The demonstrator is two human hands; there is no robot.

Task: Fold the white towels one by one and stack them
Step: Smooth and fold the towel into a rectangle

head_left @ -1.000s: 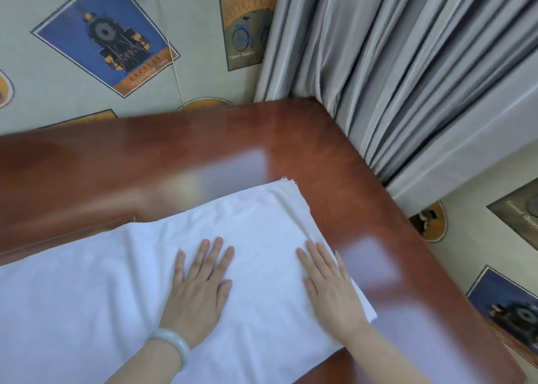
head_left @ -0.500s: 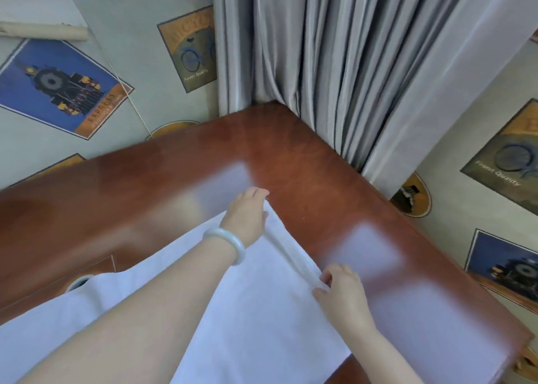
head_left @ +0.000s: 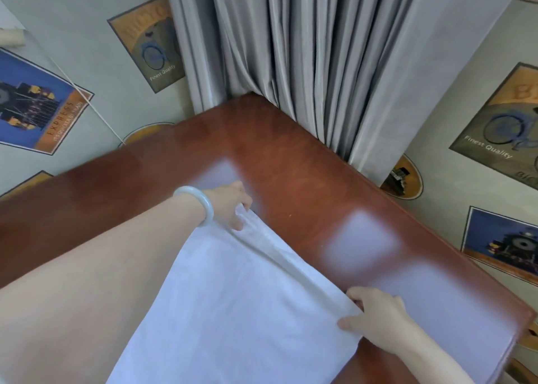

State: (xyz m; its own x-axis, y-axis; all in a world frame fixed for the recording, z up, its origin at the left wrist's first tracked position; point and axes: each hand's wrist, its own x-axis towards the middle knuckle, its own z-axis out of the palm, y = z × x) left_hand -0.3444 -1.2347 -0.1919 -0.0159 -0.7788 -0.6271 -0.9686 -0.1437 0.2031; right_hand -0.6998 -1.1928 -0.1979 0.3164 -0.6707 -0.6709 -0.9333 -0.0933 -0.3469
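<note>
White towel (head_left: 233,311) spread on red-brown bench (head_left: 305,179), edge facing grey curtain (head_left: 305,63) pinched at corner nearest curtain by left grip (head_left: 233,206), at other corner by right grip (head_left: 375,316), bare bench seen between edge and curtain.

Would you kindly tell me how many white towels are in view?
1. The white cloth towel lies on the glossy red-brown wooden table, one edge pinched by the left hand and right hand. Others may sit outside the frame.
</note>
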